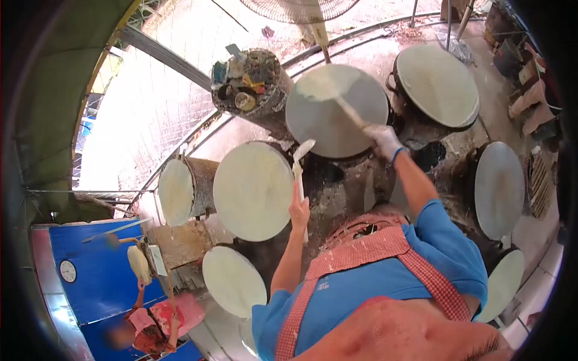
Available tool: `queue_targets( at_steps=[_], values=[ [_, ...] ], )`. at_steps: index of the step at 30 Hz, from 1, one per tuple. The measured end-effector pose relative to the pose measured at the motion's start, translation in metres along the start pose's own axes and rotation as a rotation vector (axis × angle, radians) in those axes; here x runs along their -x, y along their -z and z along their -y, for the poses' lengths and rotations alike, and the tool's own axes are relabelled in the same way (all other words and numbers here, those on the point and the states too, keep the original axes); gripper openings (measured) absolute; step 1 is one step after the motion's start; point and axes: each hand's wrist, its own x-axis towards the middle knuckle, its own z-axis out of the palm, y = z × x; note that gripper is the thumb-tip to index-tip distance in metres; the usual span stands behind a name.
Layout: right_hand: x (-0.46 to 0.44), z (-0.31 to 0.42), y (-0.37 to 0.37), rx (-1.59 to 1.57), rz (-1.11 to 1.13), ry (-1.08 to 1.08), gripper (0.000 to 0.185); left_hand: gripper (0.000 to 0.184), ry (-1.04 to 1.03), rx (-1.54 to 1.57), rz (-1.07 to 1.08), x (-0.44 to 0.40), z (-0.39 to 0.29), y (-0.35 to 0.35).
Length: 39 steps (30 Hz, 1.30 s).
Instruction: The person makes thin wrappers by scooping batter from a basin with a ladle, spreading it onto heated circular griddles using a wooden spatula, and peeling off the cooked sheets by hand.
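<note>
While your gloved right hand [384, 143] grips the handle of a long spreader [351, 113] over the far round griddle [355, 133], its other end at the pale batter [316, 86], your left hand [299, 213] is closed around a batter-smeared stick [298, 171], near the neighbouring pale-topped griddle [251, 191].

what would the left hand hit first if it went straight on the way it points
Probably the grey round plate ahead; the pale-tipped stick in the left hand would get there first. Depth is unclear, so it might pass above.
</note>
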Motion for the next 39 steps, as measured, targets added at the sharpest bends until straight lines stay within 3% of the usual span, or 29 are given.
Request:
queue_targets(
  at_steps=[2,4,5,7,8,12,14,16,17,19,20,24,25,27,29,33,36,39],
  values=[
    [0.005,0.005,-0.022,0.013,0.143,0.050,0.025,0.061,0.038,0.029,-0.008,0.000,-0.006,-0.013],
    [0.006,0.039,0.004,0.065,0.219,-0.105,0.028,0.060,0.310,0.200,0.004,0.007,-0.010,-0.013],
    [-0.004,0.046,0.028,0.088,0.222,-0.137,0.028,0.060,0.306,0.180,-0.015,0.015,-0.004,-0.013],
    [-0.029,0.058,0.053,0.002,0.048,-0.081,0.028,0.061,0.026,-0.098,-0.112,0.010,0.001,-0.021],
    [-0.038,0.059,0.050,0.023,0.058,-0.109,0.027,0.059,0.128,0.085,-0.085,0.011,-0.006,-0.022],
    [-0.030,0.044,0.023,0.051,0.303,-0.249,0.025,0.061,0.395,0.080,-0.079,0.022,-0.018,-0.031],
    [-0.045,0.044,0.051,0.126,0.355,-0.234,0.027,0.064,0.702,0.242,-0.090,0.027,-0.069,-0.023],
    [-0.063,0.064,0.077,0.189,0.365,-0.243,0.029,0.066,0.726,0.372,-0.175,0.046,-0.082,-0.030],
    [-0.111,0.042,0.084,0.151,0.229,-0.237,0.029,0.067,0.741,0.508,-0.237,0.055,-0.085,-0.033],
    [-0.114,0.074,0.068,0.087,0.228,-0.104,0.029,0.068,0.792,0.535,-0.225,0.068,-0.088,-0.037],
    [-0.105,0.086,0.054,0.206,0.330,-0.146,0.031,0.069,0.823,0.554,-0.213,0.073,-0.088,-0.039],
    [-0.063,0.072,0.050,0.182,0.588,-0.260,0.031,0.068,0.861,0.763,-0.223,0.086,-0.096,-0.044],
    [-0.072,0.057,0.054,0.188,0.594,-0.149,0.024,0.068,0.860,0.773,-0.246,0.088,-0.099,-0.045],
    [-0.085,0.085,0.075,0.298,0.517,-0.297,0.023,0.068,0.918,0.654,-0.195,0.097,-0.104,-0.041],
    [-0.116,0.096,0.064,0.215,0.438,-0.229,0.023,0.069,0.926,0.633,-0.219,0.110,-0.098,-0.044],
    [-0.119,0.098,0.032,0.410,0.578,-0.193,0.028,0.070,0.917,0.683,-0.244,0.121,-0.096,-0.054],
    [-0.103,0.070,0.068,0.394,0.681,-0.227,0.027,0.070,0.956,0.783,-0.283,0.124,-0.101,-0.059],
    [-0.114,0.091,0.071,0.436,0.672,-0.199,0.025,0.071,0.961,0.791,-0.294,0.131,-0.103,-0.061]
  ],
)
